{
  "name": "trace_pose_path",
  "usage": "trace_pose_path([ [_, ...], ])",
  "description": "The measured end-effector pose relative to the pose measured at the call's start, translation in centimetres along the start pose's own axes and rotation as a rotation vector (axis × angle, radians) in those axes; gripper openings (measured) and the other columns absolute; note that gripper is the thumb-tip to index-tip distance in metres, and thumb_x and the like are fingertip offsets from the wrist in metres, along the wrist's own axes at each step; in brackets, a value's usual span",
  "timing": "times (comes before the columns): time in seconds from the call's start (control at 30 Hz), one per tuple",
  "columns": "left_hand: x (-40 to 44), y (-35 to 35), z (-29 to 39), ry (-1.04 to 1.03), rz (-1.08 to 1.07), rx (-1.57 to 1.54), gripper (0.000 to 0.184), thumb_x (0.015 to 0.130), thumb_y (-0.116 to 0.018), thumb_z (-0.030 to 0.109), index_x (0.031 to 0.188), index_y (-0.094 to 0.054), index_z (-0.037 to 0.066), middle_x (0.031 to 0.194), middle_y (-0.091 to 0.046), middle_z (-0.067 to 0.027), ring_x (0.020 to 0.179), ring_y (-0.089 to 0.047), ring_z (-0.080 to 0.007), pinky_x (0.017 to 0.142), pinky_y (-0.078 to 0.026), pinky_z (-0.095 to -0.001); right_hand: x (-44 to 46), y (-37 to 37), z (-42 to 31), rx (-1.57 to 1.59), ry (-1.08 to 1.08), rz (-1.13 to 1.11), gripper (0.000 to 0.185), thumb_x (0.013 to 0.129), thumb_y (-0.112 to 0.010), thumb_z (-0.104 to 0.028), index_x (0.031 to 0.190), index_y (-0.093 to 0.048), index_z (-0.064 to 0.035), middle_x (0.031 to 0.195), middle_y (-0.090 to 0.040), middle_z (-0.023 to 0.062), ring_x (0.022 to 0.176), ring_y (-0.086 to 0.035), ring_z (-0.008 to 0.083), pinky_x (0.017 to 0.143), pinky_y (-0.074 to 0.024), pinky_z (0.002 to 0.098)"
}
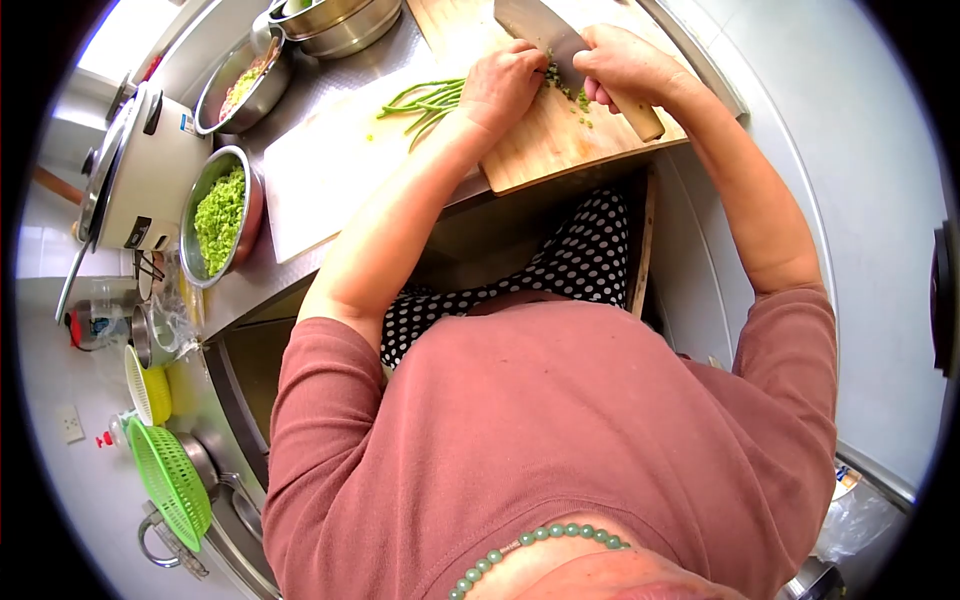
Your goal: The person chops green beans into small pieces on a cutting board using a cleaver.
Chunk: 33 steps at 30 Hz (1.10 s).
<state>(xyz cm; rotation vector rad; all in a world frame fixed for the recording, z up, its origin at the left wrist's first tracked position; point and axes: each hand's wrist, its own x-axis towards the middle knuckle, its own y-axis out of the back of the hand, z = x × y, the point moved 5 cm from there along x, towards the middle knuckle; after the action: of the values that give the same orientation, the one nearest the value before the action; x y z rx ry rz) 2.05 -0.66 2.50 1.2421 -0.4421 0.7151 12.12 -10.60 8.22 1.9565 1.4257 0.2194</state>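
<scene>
My right hand (630, 65) is closed around the wooden handle of a cleaver (540, 28), whose broad blade stands on the cutting board (535, 160). Close to the blade, my left hand (503, 85) presses a bunch of long green beans (425, 103) with curled fingers. The uncut lengths stick out to the left of that hand, over a white board (305, 185). Small chopped bean pieces (583, 100) lie beside the blade on the wood. The bean ends under my left fingers are hidden.
A metal bowl of chopped green pieces (220, 220) stands left of the boards. Behind it are another metal bowl (240, 85) with mixed food, stacked metal pans (345, 28) and a white cooker (165, 165). A green basket (170, 485) stands at lower left. A wall borders the right.
</scene>
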Motion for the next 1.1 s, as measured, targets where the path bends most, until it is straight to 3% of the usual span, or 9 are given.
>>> trace_pose_path([
  [0.3,0.2,-0.3,-0.3,0.015,-0.016,0.023,0.006,0.077,-0.065,0.011,0.081,-0.066,0.007,0.086,-0.065,-0.0091,0.083,-0.063,-0.0305,0.073,-0.052,-0.0399,-3.0,-0.1,0.2,0.002,0.035,0.054,0.015,0.085,-0.044,-0.009,0.087,-0.048,0.0044,0.068,-0.059,0.0102,0.050,-0.054,0.0139,0.044,-0.0483,0.0299],
  [0.43,0.2,-0.4,-0.2,-0.015,0.004,0.026,0.006,0.077,-0.065,0.011,0.081,-0.066,0.008,0.085,-0.064,-0.0100,0.082,-0.062,-0.0311,0.073,-0.052,-0.0401,-4.2,-0.3,0.5,0.009,0.071,0.106,0.018,0.084,-0.045,-0.009,0.087,-0.052,0.0068,0.069,-0.062,0.0137,0.052,-0.059,0.0178,0.047,-0.0516,0.0341],
  [0.93,0.2,-0.5,-0.5,-0.004,-0.018,0.065,0.007,0.078,-0.064,0.013,0.083,-0.067,0.008,0.087,-0.064,-0.0102,0.084,-0.062,-0.0309,0.075,-0.052,-0.0403,-3.2,-0.4,-0.9,-0.149,0.010,-0.007,0.022,0.080,-0.043,-0.006,0.085,-0.053,0.0124,0.069,-0.063,0.0184,0.054,-0.063,0.0238,0.047,-0.0538,0.0376],
  [1.03,0.1,-0.8,-0.5,0.037,-0.024,0.055,0.007,0.078,-0.064,0.013,0.083,-0.067,0.008,0.086,-0.064,-0.0100,0.084,-0.062,-0.0313,0.075,-0.052,-0.0404,-1.2,-0.4,-1.1,-0.196,0.021,-0.073,0.014,0.082,-0.041,-0.006,0.081,-0.048,0.0071,0.063,-0.058,0.0129,0.049,-0.057,0.0184,0.044,-0.0501,0.0334],
  [1.1,0.1,-0.8,-0.5,0.037,-0.021,0.058,0.008,0.079,-0.063,0.013,0.082,-0.067,0.007,0.086,-0.064,-0.0099,0.083,-0.062,-0.0317,0.075,-0.052,-0.0406,-0.3,-0.8,-1.7,-0.201,0.047,-0.038,0.015,0.081,-0.041,-0.005,0.081,-0.049,0.0084,0.062,-0.058,0.0135,0.048,-0.057,0.0191,0.043,-0.0502,0.0339],
])
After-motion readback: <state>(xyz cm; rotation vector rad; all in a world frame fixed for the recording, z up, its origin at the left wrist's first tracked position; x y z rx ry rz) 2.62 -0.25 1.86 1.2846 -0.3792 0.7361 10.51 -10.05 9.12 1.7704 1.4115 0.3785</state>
